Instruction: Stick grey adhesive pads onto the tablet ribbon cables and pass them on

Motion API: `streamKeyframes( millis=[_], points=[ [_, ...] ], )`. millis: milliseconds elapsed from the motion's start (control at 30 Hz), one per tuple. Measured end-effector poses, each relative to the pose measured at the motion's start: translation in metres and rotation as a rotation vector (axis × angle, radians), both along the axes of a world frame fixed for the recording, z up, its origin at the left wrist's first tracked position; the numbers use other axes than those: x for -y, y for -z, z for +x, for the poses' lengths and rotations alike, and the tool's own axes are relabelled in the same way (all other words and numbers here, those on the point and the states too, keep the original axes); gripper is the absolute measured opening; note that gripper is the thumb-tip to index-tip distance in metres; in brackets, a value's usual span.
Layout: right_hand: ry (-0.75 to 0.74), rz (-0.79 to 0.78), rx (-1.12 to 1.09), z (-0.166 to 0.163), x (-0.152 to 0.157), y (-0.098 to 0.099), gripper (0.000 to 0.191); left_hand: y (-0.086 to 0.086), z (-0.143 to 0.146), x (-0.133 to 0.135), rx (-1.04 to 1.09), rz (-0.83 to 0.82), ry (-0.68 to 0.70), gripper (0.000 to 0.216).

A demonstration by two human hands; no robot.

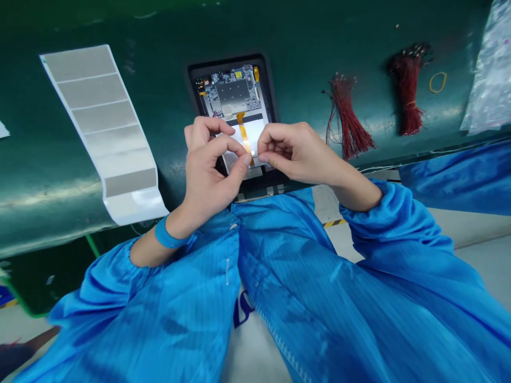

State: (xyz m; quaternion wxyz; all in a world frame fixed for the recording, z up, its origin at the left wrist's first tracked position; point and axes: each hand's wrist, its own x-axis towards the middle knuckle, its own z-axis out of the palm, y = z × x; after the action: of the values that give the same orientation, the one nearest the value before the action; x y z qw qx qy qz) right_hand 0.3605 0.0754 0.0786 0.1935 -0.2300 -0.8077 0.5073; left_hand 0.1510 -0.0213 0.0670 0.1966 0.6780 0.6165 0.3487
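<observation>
An opened tablet (258,127) lies in front of me, its circuit board (233,94) bare at the far end and a white battery area nearer to me. An orange flat ribbon cable (243,133) runs down its middle. My left hand (213,165) has thumb and index finger pinched at the near end of the ribbon cable; whatever is between them is too small to see. Just to the right of the cable, my right hand (293,149) is closed in a pinch over the tablet's near part, its fingertips hiding what they may hold.
On the green table mat (159,101), a strip of grey labels (99,117) lies to the left. Two bundles of red wires, one nearer (351,122) and one farther right (411,90), lie beside a yellow rubber band (438,82). Clear plastic bags (491,74) sit far right.
</observation>
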Motion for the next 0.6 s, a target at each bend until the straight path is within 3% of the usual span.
streamKeyframes(
  millis=[133,367,600],
  points=[
    [0.036,0.048,0.064,0.008,0.002,0.007,0.010,0.011,-0.008,0.008,0.015,0.005,0.015,0.008],
    [-0.183,0.251,0.417,0.024,0.003,0.011,0.015,0.030,-0.022,0.029,-0.045,-0.017,-0.040,0.011],
    [-0.254,0.333,0.496,0.022,0.003,0.012,0.022,0.033,-0.014,0.036,-0.068,-0.013,-0.021,0.015]
  ],
)
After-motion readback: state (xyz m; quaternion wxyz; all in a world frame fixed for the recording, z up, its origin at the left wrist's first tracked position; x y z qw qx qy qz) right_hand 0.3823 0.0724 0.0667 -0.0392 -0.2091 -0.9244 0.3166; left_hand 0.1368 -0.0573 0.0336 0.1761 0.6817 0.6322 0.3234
